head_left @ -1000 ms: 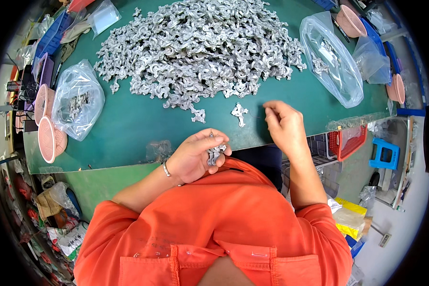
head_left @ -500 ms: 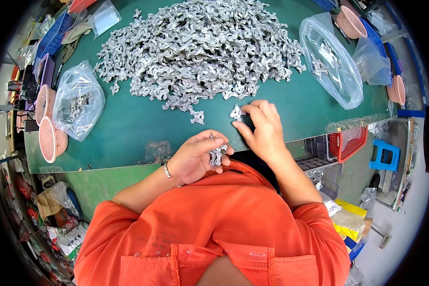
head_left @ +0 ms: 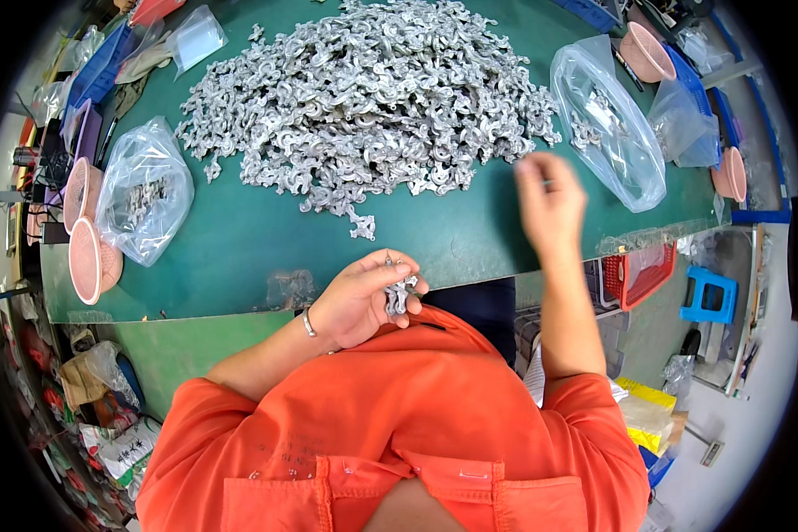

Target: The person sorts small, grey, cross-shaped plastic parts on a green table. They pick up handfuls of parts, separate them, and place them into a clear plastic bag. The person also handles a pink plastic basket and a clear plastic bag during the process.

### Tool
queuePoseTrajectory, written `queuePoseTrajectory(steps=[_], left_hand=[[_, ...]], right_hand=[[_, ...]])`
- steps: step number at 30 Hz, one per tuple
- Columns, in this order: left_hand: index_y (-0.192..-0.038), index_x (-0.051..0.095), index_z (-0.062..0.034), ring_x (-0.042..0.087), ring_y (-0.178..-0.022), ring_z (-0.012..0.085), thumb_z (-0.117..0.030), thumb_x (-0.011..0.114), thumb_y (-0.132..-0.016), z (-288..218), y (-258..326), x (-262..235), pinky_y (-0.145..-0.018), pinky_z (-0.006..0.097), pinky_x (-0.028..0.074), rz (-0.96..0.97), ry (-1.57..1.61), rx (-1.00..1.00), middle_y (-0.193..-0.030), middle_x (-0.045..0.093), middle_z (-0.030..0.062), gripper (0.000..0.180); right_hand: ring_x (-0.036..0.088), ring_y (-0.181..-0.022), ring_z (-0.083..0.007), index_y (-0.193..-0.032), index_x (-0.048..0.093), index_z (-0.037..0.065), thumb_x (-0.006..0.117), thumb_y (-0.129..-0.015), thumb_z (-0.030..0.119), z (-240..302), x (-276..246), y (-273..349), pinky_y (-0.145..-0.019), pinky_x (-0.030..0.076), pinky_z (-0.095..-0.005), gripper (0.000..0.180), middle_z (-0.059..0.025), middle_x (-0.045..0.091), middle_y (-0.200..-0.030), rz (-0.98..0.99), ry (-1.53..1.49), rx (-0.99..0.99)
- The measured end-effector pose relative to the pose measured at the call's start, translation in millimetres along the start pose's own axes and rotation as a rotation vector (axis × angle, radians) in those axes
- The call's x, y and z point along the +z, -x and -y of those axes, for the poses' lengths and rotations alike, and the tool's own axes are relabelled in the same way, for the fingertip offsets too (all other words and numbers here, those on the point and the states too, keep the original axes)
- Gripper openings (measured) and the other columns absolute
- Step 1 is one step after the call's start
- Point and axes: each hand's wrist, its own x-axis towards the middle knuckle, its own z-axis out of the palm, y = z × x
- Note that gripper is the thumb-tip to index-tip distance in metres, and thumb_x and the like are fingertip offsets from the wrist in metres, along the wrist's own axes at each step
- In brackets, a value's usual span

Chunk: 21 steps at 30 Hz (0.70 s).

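Observation:
My left hand [head_left: 361,297] is closed around a few small silvery metal castings [head_left: 397,297], held at the table's near edge in front of my orange shirt. My right hand [head_left: 553,204] is over the table, between the pile's right edge and a clear plastic bag. Its fingers are curled together and blurred by motion; a small greyish bit shows between them, too unclear to name. A large heap of the same castings [head_left: 363,106] covers the far middle of the green table [head_left: 452,244]. One casting [head_left: 362,226] lies at the heap's near tip.
Open clear bags with castings inside lie on the right [head_left: 634,168] and left [head_left: 173,208]. Pink baskets [head_left: 87,262] stand at the left edge, another pink basket [head_left: 649,53] at the far right. Below the table's right side are a red crate [head_left: 643,279] and a blue stool [head_left: 709,294].
My right hand has moved right and away from me, toward the right bag. The loose casting it was touching is gone from that spot. My left hand stays nearly where it was.

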Motion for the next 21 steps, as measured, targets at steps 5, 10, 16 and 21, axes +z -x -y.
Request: queuePoseTrajectory(steps=[5,10,16,21], left_hand=[[-0.099,0.056,-0.0059,0.065,-0.074,0.0190,-0.016,0.048,-0.095,-3,3,5,-0.054,0.028,0.054,-0.026,-0.019,-0.010,-0.094,0.063,0.0128,0.014],[-0.099,0.056,-0.0057,0.064,-0.074,0.0185,-0.016,0.047,-0.095,-1,4,-1,-0.054,0.028,0.053,-0.041,0.002,0.003,-0.093,0.062,0.0124,0.014],[-0.099,0.055,-0.0058,0.064,-0.073,0.0182,-0.016,0.047,-0.095,-1,-1,2,-0.054,0.028,0.053,-0.027,0.003,-0.018,-0.092,0.062,0.0122,0.013],[-0.100,0.055,-0.0056,0.064,-0.074,0.0185,-0.016,0.048,-0.095,-2,0,2,-0.054,0.029,0.053,-0.034,-0.003,-0.027,-0.092,0.062,0.0120,0.013]], right_hand=[[0.057,-0.084,-0.0311,-0.092,0.057,0.002,0.073,-0.069,0.013,31,43,27,-0.072,0.049,-0.0371,0.030,-0.0132,0.056,-0.093,0.215,0.076,-0.193],[0.059,-0.073,-0.0264,-0.088,0.059,0.001,0.063,-0.070,-0.002,30,12,27,-0.064,0.049,-0.0336,0.018,-0.0123,0.057,-0.087,0.374,-0.072,-0.097],[0.060,-0.071,-0.0235,-0.086,0.062,0.000,0.059,-0.076,-0.005,15,-12,31,-0.063,0.049,-0.0314,0.012,-0.0124,0.059,-0.086,0.191,-0.006,-0.077],[0.059,-0.071,-0.0240,-0.094,0.060,0.001,0.065,-0.075,-0.002,24,-1,44,-0.064,0.049,-0.0318,0.020,-0.0109,0.058,-0.088,0.305,-0.148,-0.027]])
